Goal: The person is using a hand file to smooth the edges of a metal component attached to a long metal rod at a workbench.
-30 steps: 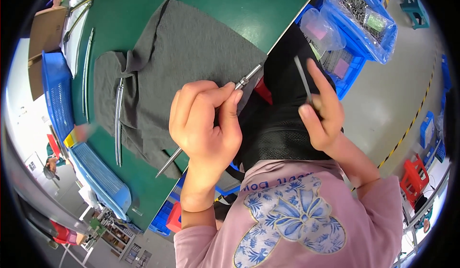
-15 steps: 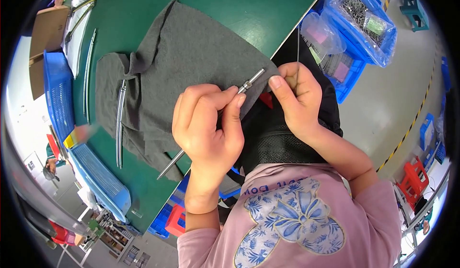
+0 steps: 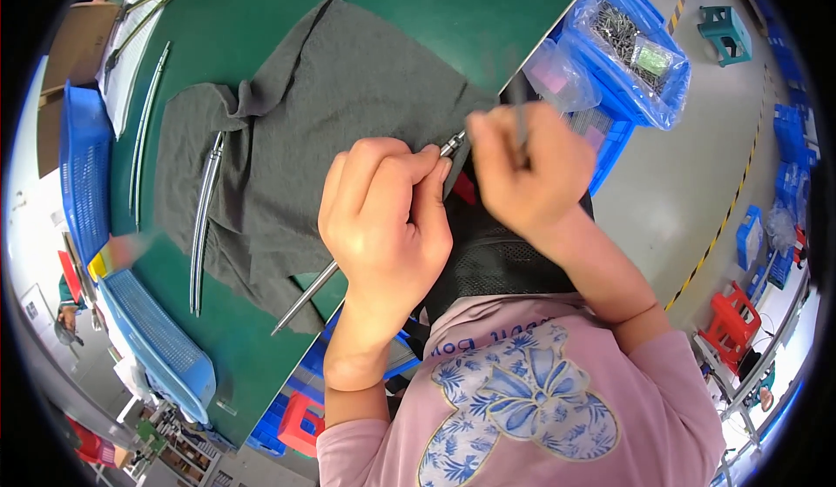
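My left hand [image 3: 383, 213] is closed around a slim metal rod [image 3: 305, 297], pinching it between thumb and forefinger near its stepped upper end. The rod runs under the palm, and its pointed lower end sticks out over the table edge. Close beside that stepped end is my right hand [image 3: 533, 169], blurred by motion, its fingers curled around a thin grey rod [image 3: 521, 121] that points up. Whether the two rods touch, I cannot tell. Beneath the left hand a dark grey cloth [image 3: 348, 78] lies rumpled on the green table [image 3: 453, 17].
Several metal rods [image 3: 205, 226] rest on the cloth's left side, and more rods [image 3: 148, 139] lie beyond it. Blue baskets [image 3: 161, 339] line the left edge. At right, a blue bin [image 3: 666, 95] holds small metal parts in a bag. A red stool [image 3: 736, 322] stands on the floor.
My right hand has moved slightly left, turned and closed over the thin rod, nearer the held rod's stepped end. The left hand keeps its pinch. The whole view has shifted a little.
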{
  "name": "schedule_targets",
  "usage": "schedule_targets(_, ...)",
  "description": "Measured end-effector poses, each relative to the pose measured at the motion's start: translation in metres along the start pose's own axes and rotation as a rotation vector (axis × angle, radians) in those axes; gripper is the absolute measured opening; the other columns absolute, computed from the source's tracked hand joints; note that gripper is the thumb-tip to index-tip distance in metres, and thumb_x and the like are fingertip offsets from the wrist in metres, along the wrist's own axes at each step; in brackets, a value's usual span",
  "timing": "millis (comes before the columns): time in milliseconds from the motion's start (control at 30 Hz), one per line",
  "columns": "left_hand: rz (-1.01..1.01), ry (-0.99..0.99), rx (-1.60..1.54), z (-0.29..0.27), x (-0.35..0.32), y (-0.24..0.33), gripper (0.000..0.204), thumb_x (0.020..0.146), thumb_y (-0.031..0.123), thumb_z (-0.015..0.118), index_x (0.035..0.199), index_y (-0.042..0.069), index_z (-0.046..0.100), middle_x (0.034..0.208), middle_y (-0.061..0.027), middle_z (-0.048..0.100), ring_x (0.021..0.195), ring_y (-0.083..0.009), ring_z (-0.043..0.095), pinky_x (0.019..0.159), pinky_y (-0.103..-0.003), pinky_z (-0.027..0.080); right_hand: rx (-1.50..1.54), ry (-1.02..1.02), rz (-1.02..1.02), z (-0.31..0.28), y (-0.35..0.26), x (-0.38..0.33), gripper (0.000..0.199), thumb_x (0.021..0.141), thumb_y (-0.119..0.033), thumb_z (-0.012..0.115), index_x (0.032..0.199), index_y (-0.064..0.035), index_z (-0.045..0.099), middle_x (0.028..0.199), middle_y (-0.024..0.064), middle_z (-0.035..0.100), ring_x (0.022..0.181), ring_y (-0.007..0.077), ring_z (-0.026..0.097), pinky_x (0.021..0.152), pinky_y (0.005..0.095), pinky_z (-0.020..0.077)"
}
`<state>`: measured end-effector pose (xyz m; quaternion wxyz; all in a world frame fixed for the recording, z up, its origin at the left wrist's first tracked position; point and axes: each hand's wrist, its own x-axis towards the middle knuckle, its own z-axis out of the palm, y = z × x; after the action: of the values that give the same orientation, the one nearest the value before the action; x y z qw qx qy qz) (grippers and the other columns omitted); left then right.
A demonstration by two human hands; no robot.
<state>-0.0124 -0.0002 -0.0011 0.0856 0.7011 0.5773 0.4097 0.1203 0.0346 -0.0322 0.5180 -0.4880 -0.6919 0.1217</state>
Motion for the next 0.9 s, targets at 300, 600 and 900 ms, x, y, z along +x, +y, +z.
schedule_targets(300, 0.029, 0.043, -0.012, 0.010, 0.001, -0.001, 0.017, 0.066, -0.004, 0.073, 0.076, 0.004, 0.062, 0.074, -0.0065, 0.056, 0.060, -0.0238, 0.051, 0.053, -0.033, 0.041, 0.236, -0.043, 0.255, -0.003, 0.002, -0.007, 0.016, 0.080, -0.013, 0.076, 0.082, -0.0036, 0.063, 0.063, 0.0056, 0.064, 0.047, 0.0115, 0.058, 0.045, 0.0265, 0.0441)
schedule_targets(600, -0.010, -0.035, 0.036, 0.000, 0.002, 0.002, 0.020, 0.065, -0.003, 0.069, 0.079, 0.003, 0.057, 0.079, -0.0100, 0.054, 0.071, -0.0299, 0.053, 0.060, -0.039, 0.044, 0.236, 0.000, 0.303, -0.017, 0.031, 0.008, 0.011, 0.083, 0.000, 0.068, 0.093, -0.0024, 0.065, 0.056, -0.0070, 0.034, 0.050, 0.0014, 0.030, 0.047, 0.0199, 0.0265)
schedule_targets(900, -0.072, -0.011, -0.072, -0.031, 0.007, 0.019, 0.014, 0.076, 0.003, 0.067, 0.084, 0.005, 0.056, 0.084, -0.0101, 0.054, 0.069, -0.0318, 0.060, 0.056, -0.040, 0.047, 0.476, -0.242, -0.010, 0.008, 0.035, 0.055, 0.014, 0.093, -0.010, 0.057, 0.089, 0.0006, 0.065, 0.055, -0.0059, 0.044, 0.048, -0.0015, 0.033, 0.045, 0.0190, 0.0227)
